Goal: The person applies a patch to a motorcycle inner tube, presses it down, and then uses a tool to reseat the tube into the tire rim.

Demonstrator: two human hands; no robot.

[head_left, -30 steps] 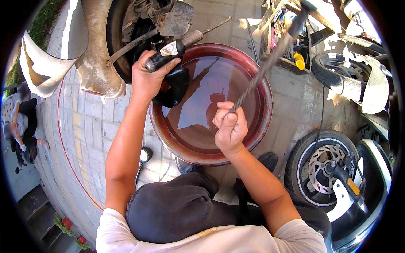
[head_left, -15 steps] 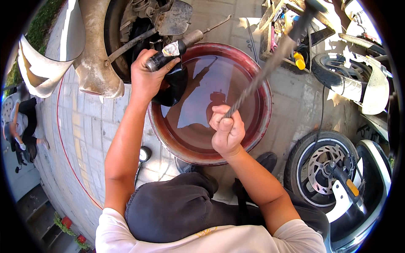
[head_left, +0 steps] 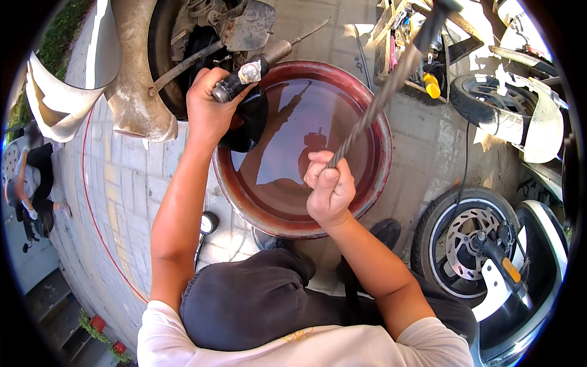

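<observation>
Progress, judging by what's showing: prob. midway. L hand (head_left: 208,113) is wrapping round 1 dark cylindrical part (head_left: 235,84) w/ a thin shaft, over the far-L rim of the red basin (head_left: 385,144); R hand (head_left: 332,189) is pinching the lower end of 1 twisted rod (head_left: 371,112), slanting up R over the basin. Done: both pcs are in hand. Left: they're staying apart, not joined; can't tell what else is pending. 1 black floppy thing (head_left: 251,122) is hanging below the L hand; can't tell if it's attached.

Count: 1 basin, holding water (head_left: 287,205); 1 toolbox (head_left: 468,50) w/ 1 yellow item (head_left: 431,85) showing; 3 wheels: 1 upper L (head_left: 162,61), 1 upper R (head_left: 465,101), 1 lower R (head_left: 425,244); 1 red line (head_left: 84,171) is running along the paving; 2 red pots, lower L.
</observation>
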